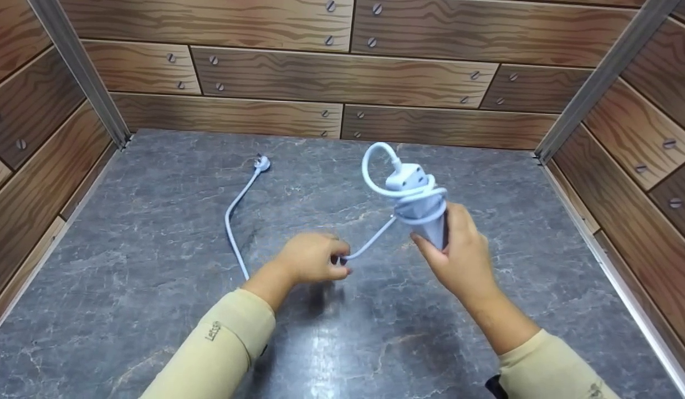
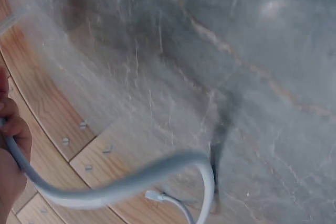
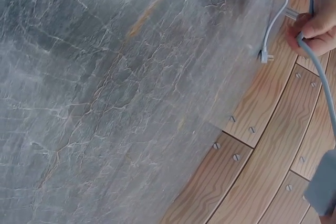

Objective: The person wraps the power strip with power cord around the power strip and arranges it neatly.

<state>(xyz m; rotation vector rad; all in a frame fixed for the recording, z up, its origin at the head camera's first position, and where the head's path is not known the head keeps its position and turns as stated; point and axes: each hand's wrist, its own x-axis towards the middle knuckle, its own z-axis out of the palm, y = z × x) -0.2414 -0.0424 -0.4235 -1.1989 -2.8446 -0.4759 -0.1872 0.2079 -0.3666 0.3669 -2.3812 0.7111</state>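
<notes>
A white power strip [image 1: 431, 230] is held up in my right hand [image 1: 467, 257], fingers and thumb round its lower end. Its socket end points up and away, with several turns of white cord [image 1: 420, 194] wound about the body. From the strip the cord runs down to my left hand [image 1: 315, 257], which pinches it between thumb and fingers. Beyond that hand the cord trails over the table to a plug [image 1: 261, 163] lying at the back left. In the left wrist view the held cord [image 2: 105, 195] sags in a loop; the power strip [image 3: 321, 184] is only partly visible in the right wrist view.
A dark grey marbled tabletop [image 1: 154, 221] lies under both hands. Wood-patterned panels [image 1: 265, 72] wall in the back and both sides, with metal posts [image 1: 597, 83] at the rear corners.
</notes>
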